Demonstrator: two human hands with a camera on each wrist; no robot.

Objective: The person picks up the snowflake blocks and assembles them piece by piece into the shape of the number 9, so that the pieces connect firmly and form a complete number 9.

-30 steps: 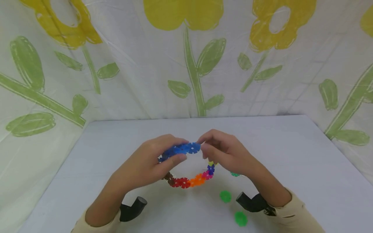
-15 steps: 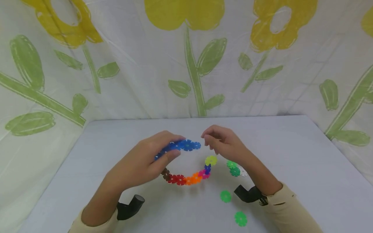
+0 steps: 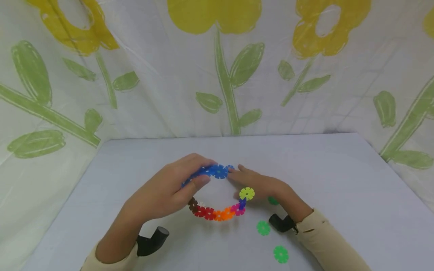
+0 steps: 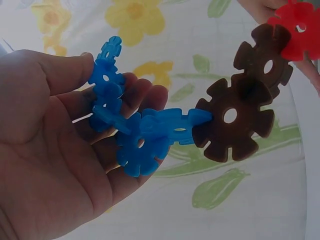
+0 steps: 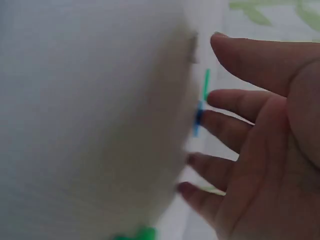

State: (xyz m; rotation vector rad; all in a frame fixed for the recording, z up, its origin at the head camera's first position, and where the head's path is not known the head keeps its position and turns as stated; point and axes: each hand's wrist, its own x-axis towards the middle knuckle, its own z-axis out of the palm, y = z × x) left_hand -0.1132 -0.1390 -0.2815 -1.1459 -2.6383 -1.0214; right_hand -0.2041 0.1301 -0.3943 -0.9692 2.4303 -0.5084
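My left hand (image 3: pixel 169 188) pinches the blue part of a chain of slotted plastic flower discs between thumb and fingers. From the blue discs (image 4: pixel 142 145) the chain curves through brown discs (image 4: pixel 230 116), red discs (image 3: pixel 209 213), orange discs (image 3: pixel 219 216), a pink disc (image 3: pixel 238 209) and a dark blue disc (image 3: pixel 242 204) to a yellow disc (image 3: pixel 246 194). My right hand (image 3: pixel 259 183) reaches low behind the yellow end with its fingers spread. Its fingertips come near a green disc (image 5: pixel 206 85) and a blue disc (image 5: pixel 196 120); contact is unclear.
Two bright green discs (image 3: pixel 263 228) lie on the white table (image 3: pixel 332 180) near the front. A darker green disc (image 3: pixel 273 200) shows partly under my right wrist. A whitish disc (image 3: pixel 201 204) is glimpsed behind the red ones. A flower-printed cloth (image 3: pixel 152 75) hangs behind the table.
My right hand has left the blue end of the chain, drawn back, then lowered toward the table with its fingers spreading. My left hand keeps holding the chain in nearly the same place.
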